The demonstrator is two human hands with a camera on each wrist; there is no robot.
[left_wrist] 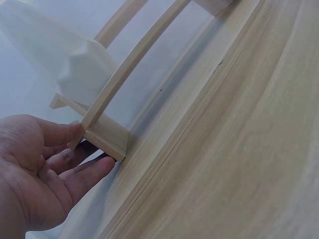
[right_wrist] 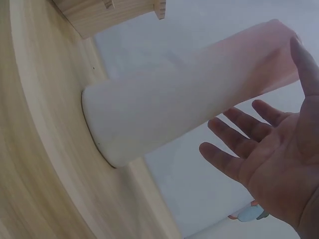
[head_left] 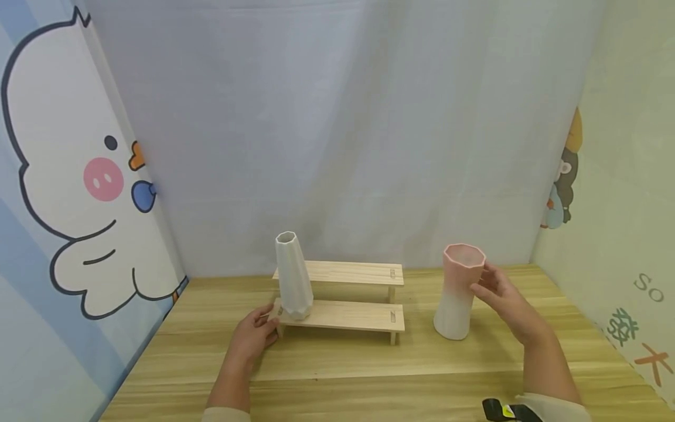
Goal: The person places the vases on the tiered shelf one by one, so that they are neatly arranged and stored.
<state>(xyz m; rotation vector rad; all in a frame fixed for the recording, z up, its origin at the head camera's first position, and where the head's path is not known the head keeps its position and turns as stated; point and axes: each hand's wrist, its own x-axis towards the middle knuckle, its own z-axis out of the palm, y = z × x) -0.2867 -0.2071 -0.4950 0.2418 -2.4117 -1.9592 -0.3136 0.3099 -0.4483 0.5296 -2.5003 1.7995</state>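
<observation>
A two-tier wooden shelf (head_left: 343,316) stands on the table, its lower board in front. On that board's left end, a white faceted vase (head_left: 294,275) stands upright. My left hand (head_left: 252,339) grips the board's left end; in the left wrist view the hand (left_wrist: 45,169) has its thumb on the board's edge and fingers by the end leg (left_wrist: 109,139). A pink-and-white vase (head_left: 457,293) stands on the table right of the shelf. Beside its upper part is my right hand (head_left: 508,302); in the right wrist view the hand (right_wrist: 279,154) has spread fingers, the thumb at the pink rim.
The wooden table (head_left: 327,392) reaches back to a pale curtain (head_left: 337,135). A cartoon-printed panel (head_left: 58,193) stands at the left, and a pale printed panel (head_left: 622,234) at the right. A black strap (head_left: 508,410) is on the right wrist.
</observation>
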